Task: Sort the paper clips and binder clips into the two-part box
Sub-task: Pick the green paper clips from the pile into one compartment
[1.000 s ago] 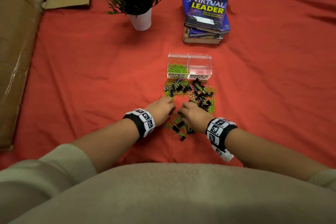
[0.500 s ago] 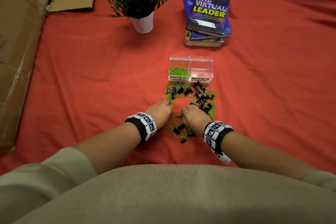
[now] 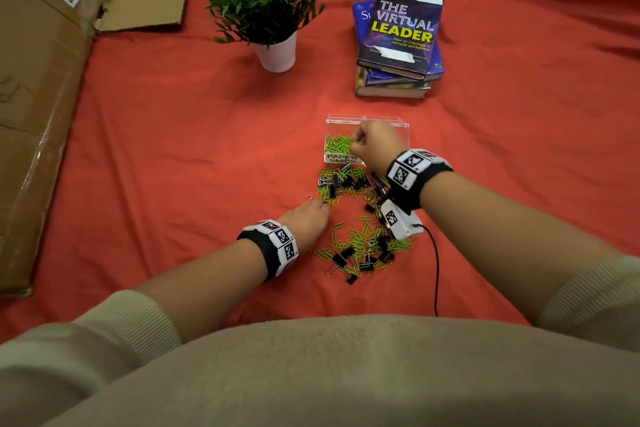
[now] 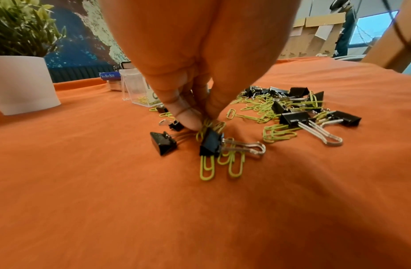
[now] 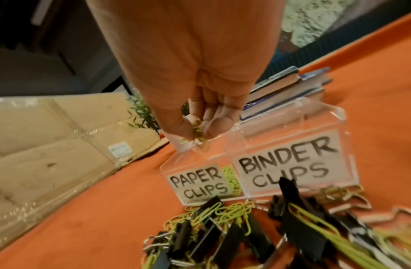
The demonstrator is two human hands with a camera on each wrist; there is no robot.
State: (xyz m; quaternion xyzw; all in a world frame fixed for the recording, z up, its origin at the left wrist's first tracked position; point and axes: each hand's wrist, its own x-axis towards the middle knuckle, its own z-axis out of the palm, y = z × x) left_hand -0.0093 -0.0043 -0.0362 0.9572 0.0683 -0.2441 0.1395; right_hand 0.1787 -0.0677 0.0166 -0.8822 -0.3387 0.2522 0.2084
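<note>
A clear two-part box (image 3: 346,118) stands on the red cloth; its left half, labelled PAPER CLIPS, holds green paper clips (image 3: 337,144), and its BINDER CLIPS half (image 5: 292,163) looks bare. My right hand (image 3: 356,142) hovers over the left half and pinches a few green paper clips (image 5: 198,132). In front of the box lies a mixed pile (image 3: 360,218) of green paper clips and black binder clips. At the pile's left edge my left hand (image 3: 320,206) pinches green paper clips (image 4: 208,123) on the cloth, right behind a black binder clip (image 4: 210,143).
A potted plant in a white pot (image 3: 277,52) stands far left of the box, with a stack of books (image 3: 398,45) behind the box. Flattened cardboard (image 3: 34,114) lies along the left. A black cable (image 3: 436,270) trails from my right wrist.
My right hand has lifted from the pile and moved forward over the paper-clip half with green clips in its fingers. My left hand has shifted to the pile's left edge.
</note>
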